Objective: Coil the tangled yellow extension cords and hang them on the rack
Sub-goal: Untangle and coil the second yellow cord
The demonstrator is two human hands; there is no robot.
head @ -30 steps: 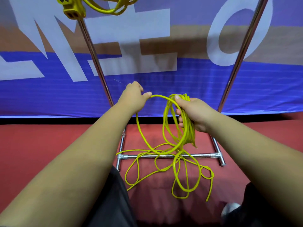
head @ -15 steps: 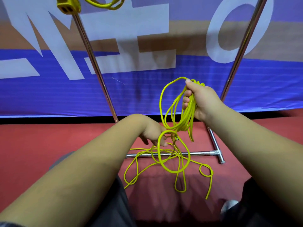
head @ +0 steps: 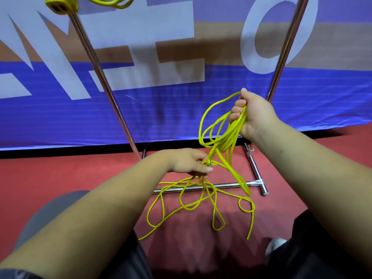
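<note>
1. The right hand (head: 253,113) is clamped around a bunch of loops of the yellow extension cord (head: 231,133), held up in front of the banner (head: 181,113).
2. The left hand (head: 189,163) is lower, its fingers pinching a strand just under the hanging loops.
3. A second ago the left hand was up level with the right; half a second ago it had dropped to this low position, and it stays there.
4. The rest of the cord trails in loose tangles over the rack (head: 227,185) base bar and onto the red floor (head: 60,174).
5. A second cord (head: 112,2) with its socket end (head: 58,5) hangs at the top of the rack's left upright.
6. The banner bears large white letters; only an O is clearly readable.
</note>
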